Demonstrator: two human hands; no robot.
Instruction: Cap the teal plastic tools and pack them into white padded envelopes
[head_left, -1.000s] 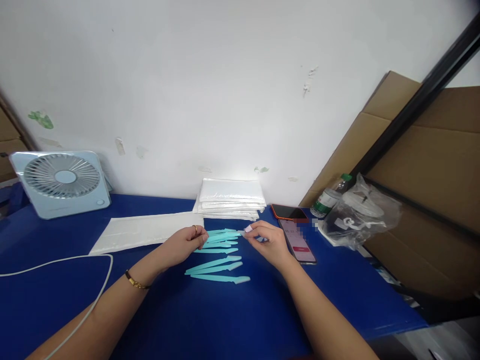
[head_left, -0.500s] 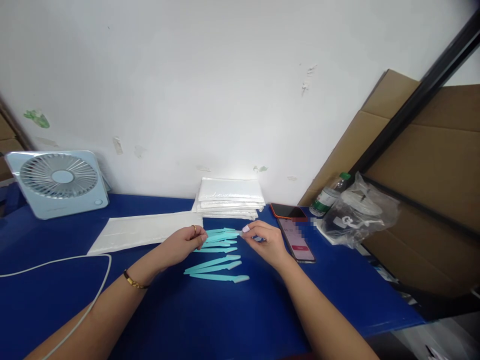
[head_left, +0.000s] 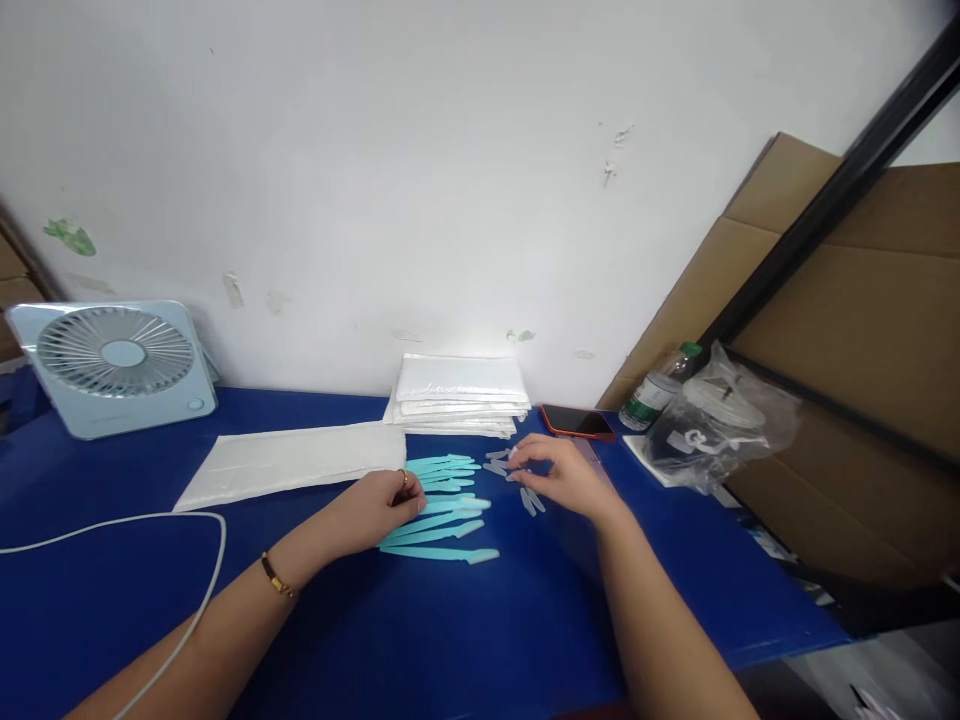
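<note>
Blue table (head_left: 465, 640) against a white wall, fan (head_left: 112, 365) off to your left. Your left hand (head_left: 375, 508) is loosely curled on the row of teal razors (head_left: 442, 500), probably pinning them. Your right hand (head_left: 570, 478) hovers half open over loose clear caps (head_left: 531, 500), gripping nothing I can see. Clear bag (head_left: 720, 425) on the right holds a dark lidded cup; white packets (head_left: 457, 395) stacked behind.

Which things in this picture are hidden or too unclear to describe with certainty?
Head view only:
- Left hand: fingertips rest on the teal sticks; a grip cannot be told.
- Small pale caps: too small to identify, partly under the right hand.
- Bagged item: blurred by crinkled plastic.
- Orange-edged phone: partly hidden behind the right hand.
</note>
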